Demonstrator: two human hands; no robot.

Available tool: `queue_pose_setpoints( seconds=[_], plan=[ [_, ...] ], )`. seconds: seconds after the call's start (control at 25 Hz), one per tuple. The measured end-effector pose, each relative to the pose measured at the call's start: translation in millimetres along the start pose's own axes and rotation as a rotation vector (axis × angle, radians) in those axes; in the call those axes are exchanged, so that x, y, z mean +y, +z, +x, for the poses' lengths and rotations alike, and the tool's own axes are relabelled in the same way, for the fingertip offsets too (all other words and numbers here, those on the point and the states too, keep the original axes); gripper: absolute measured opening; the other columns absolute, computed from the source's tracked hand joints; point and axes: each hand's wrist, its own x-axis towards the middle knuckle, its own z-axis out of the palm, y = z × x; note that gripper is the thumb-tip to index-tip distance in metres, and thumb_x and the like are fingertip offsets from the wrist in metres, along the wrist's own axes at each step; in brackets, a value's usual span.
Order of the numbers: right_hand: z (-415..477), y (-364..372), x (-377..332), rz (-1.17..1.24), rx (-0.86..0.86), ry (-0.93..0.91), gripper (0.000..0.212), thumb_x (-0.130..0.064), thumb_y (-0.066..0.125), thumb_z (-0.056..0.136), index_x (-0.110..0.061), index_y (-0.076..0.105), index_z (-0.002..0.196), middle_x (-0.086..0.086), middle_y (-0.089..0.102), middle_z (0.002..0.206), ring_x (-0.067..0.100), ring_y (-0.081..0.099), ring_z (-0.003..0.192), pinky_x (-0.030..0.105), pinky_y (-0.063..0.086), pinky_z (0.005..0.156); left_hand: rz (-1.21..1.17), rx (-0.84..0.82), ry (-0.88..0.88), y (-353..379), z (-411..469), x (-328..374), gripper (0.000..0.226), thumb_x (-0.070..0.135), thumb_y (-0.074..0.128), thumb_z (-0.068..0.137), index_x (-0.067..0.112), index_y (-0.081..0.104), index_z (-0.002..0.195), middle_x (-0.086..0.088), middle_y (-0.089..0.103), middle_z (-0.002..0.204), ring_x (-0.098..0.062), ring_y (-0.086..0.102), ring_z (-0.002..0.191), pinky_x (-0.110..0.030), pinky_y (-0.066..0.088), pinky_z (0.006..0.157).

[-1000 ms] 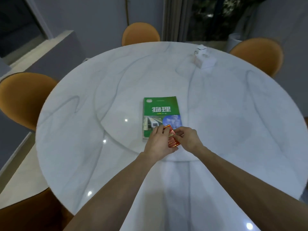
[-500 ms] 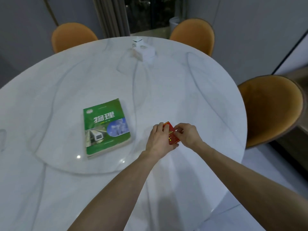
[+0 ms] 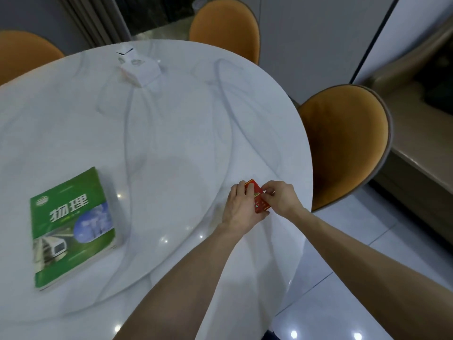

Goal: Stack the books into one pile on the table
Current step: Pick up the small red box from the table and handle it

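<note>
A green book (image 3: 71,227) lies flat on the white marble table (image 3: 171,133) at the left, cover up. It seems to rest on another book, only a pale edge of which shows. Near the table's right edge, my left hand (image 3: 241,208) and my right hand (image 3: 279,197) together hold a small red booklet (image 3: 257,196) just above the tabletop. Fingers of both hands cover most of it. The hands are well to the right of the green book.
A white box (image 3: 138,67) stands at the far side of the table. Orange chairs stand around it: one at the right (image 3: 343,141), one at the back (image 3: 225,25), one at the far left (image 3: 24,52). Tiled floor lies beyond the right edge.
The view has swung right, so the green book now lies far left of my hands. Both hands still hold the small red booklet, now near the table's right edge.
</note>
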Motion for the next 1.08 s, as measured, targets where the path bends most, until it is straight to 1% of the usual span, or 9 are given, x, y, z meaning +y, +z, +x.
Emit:
queue_pose_setpoints(
  seconds=[0.2, 0.4, 0.52, 0.64, 0.8, 0.92, 1.08],
  plan=[
    [31, -16, 42, -0.029, 0.017, 0.066, 0.024, -0.010, 0.055, 0.090, -0.007, 0.066, 0.112, 0.015, 0.069, 0.108, 0.026, 0.065, 0.094, 0.027, 0.051, 0.079, -0.018, -0.043, 0.007, 38, 30, 27, 0.082, 0.050, 0.072, 0.067, 0.011, 0.042, 0.133, -0.008, 0.047, 0.134, -0.025, 0.040, 0.125, -0.032, 0.038, 0.107],
    [51, -23, 65, -0.038, 0.025, 0.093, 0.024, -0.013, 0.054, 0.093, -0.007, 0.065, 0.113, 0.014, 0.069, 0.110, 0.024, 0.064, 0.098, 0.027, 0.051, 0.085, -0.004, -0.055, 0.038, 60, 51, 38, 0.079, 0.049, 0.070, 0.070, 0.008, 0.043, 0.132, -0.011, 0.047, 0.135, -0.027, 0.041, 0.125, -0.033, 0.036, 0.108],
    [63, -26, 68, -0.047, 0.041, 0.089, 0.024, -0.012, 0.054, 0.092, -0.007, 0.066, 0.112, 0.013, 0.070, 0.110, 0.024, 0.064, 0.099, 0.025, 0.048, 0.083, 0.007, -0.033, 0.016, 65, 62, 40, 0.078, 0.049, 0.069, 0.071, 0.010, 0.043, 0.133, -0.010, 0.046, 0.136, -0.027, 0.040, 0.126, -0.034, 0.036, 0.107],
    [71, -28, 68, -0.050, 0.046, 0.077, 0.023, -0.012, 0.054, 0.092, -0.007, 0.067, 0.111, 0.014, 0.070, 0.109, 0.026, 0.064, 0.099, 0.031, 0.051, 0.087, 0.025, -0.014, -0.006, 66, 67, 43, 0.078, 0.049, 0.070, 0.070, 0.009, 0.044, 0.132, -0.011, 0.048, 0.132, -0.028, 0.043, 0.124, -0.035, 0.038, 0.105],
    [73, -27, 69, -0.062, 0.036, 0.078, 0.024, -0.012, 0.053, 0.093, -0.006, 0.066, 0.112, 0.014, 0.070, 0.110, 0.026, 0.064, 0.100, 0.032, 0.051, 0.090, 0.044, -0.003, -0.014, 66, 66, 45, 0.078, 0.050, 0.069, 0.070, 0.009, 0.044, 0.132, -0.011, 0.050, 0.130, -0.028, 0.045, 0.122, -0.036, 0.039, 0.103],
    [73, -27, 68, -0.062, 0.029, 0.090, 0.024, -0.012, 0.052, 0.093, -0.007, 0.066, 0.112, 0.014, 0.070, 0.110, 0.026, 0.064, 0.099, 0.030, 0.051, 0.088, 0.061, -0.021, -0.011, 65, 68, 44, 0.080, 0.052, 0.068, 0.071, 0.009, 0.042, 0.133, -0.011, 0.048, 0.131, -0.028, 0.042, 0.123, -0.035, 0.038, 0.104],
    [74, -32, 64, -0.055, -0.003, 0.131, 0.028, -0.017, 0.053, 0.093, -0.007, 0.063, 0.117, 0.014, 0.068, 0.112, 0.027, 0.065, 0.099, 0.029, 0.052, 0.083, 0.064, -0.062, -0.009, 55, 66, 44, 0.082, 0.058, 0.066, 0.070, 0.014, 0.040, 0.135, -0.010, 0.042, 0.139, -0.027, 0.035, 0.132, -0.038, 0.036, 0.106]
  ],
)
